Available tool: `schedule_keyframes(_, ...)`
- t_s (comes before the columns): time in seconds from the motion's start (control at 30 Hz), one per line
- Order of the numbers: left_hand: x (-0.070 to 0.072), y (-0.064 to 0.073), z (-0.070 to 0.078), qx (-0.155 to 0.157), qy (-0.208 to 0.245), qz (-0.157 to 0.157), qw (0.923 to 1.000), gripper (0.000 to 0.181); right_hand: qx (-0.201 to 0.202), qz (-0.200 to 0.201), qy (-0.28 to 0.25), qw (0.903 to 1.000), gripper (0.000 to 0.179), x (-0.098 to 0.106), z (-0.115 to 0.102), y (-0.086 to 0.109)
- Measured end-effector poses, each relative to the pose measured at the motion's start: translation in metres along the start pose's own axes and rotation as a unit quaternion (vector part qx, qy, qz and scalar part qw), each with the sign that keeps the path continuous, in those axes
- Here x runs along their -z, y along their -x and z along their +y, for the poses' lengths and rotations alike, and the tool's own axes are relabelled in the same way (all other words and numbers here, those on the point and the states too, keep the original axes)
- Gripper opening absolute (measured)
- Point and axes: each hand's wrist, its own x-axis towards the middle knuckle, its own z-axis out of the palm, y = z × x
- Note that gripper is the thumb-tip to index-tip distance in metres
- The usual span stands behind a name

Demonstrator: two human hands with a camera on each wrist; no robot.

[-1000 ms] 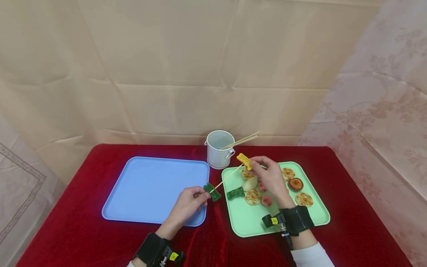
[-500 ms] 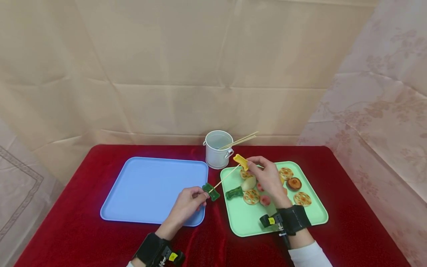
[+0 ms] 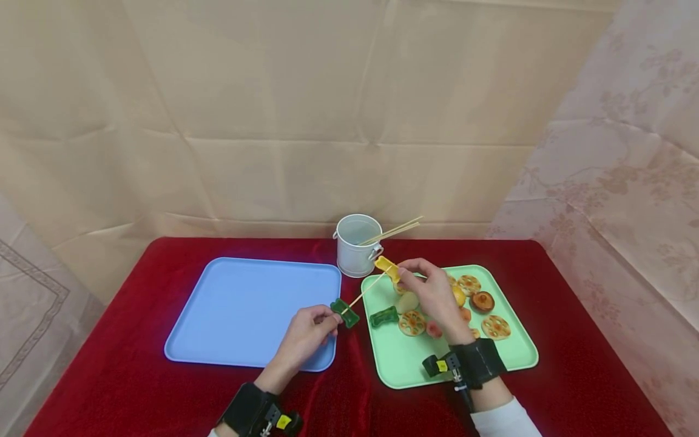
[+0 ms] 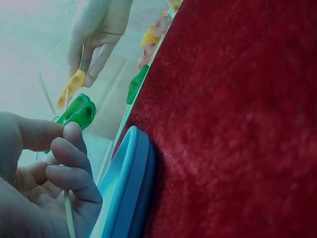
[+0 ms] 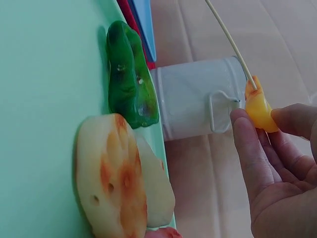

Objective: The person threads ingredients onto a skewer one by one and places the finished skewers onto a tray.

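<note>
My left hand [image 3: 306, 334] grips a thin wooden skewer [image 3: 367, 289] near its lower end. A green pepper piece [image 3: 345, 313] is threaded on it just beyond the fingertips. My right hand [image 3: 431, 290] pinches a yellow pepper piece [image 3: 387, 268] at the skewer's other end. In the right wrist view the skewer [image 5: 231, 39] runs into the yellow piece [image 5: 260, 111], held between thumb and fingers. A thin stick end [image 4: 82, 55] shows beyond the yellow piece in the left wrist view. Bare skewer separates the two pieces.
Under my right hand is a green tray [image 3: 404, 370] with another green pepper piece [image 3: 384, 316], lotus root slices [image 3: 496, 326], a mushroom [image 3: 483, 301] and other toy food. A blue tray [image 3: 251, 309] lies left. Behind, a white bucket [image 3: 356, 255] holds several skewers [image 3: 401, 229].
My right hand has moved left and slightly down with the yellow pepper piece, closer to the green one along the skewer. My left hand has stayed nearly still.
</note>
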Motion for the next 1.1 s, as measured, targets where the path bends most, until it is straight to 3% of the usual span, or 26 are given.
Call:
schedule_keyframes(0.47, -0.001, 0.002, 0.003, -0.006, 0.005, 0.008, 0.9999, 0.017, -0.01, -0.045, -0.02, 0.9987, 0.03, -0.012, -0.006, 0.007)
schedule_keyframes(0.8, 0.001, 0.002, 0.005, 0.0, 0.008, 0.011, 0.9999, 0.017, 0.047, -0.087, 0.071, 0.9925, 0.017, -0.023, -0.005, 0.013)
schedule_keyframes(1.1, 0.0, 0.003, 0.006, -0.004, 0.011, 0.012, 0.9999, 0.018, 0.069, -0.102, 0.088, 0.9884, 0.014, -0.031, -0.007, 0.017)
